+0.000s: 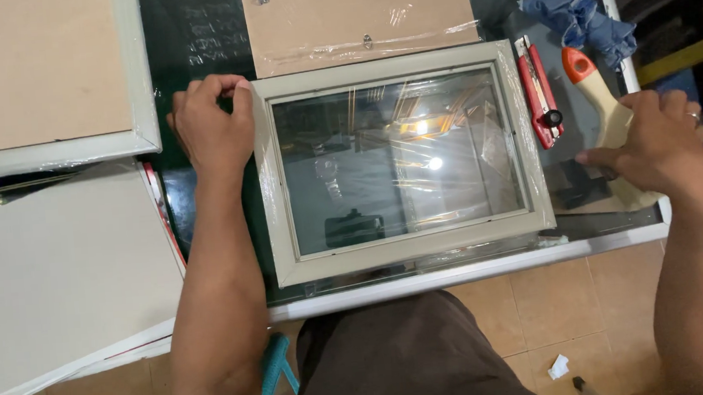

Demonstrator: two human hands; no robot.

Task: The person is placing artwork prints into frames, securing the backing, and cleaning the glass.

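We see the grey picture frame (403,162), wrapped in clear film, lying flat at the table's near edge. Left hand (214,125) pinches the frame's top-left corner, fingers curled shut. Right hand (655,147) closes on a cream-handled tool (603,106). Red utility knife (540,91) beside the frame, blue cloth (584,20) farther back.

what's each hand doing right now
Left hand: fingers curled on the left edge of the picture frame, gripping it.
Right hand: closed on the cream tool handle.
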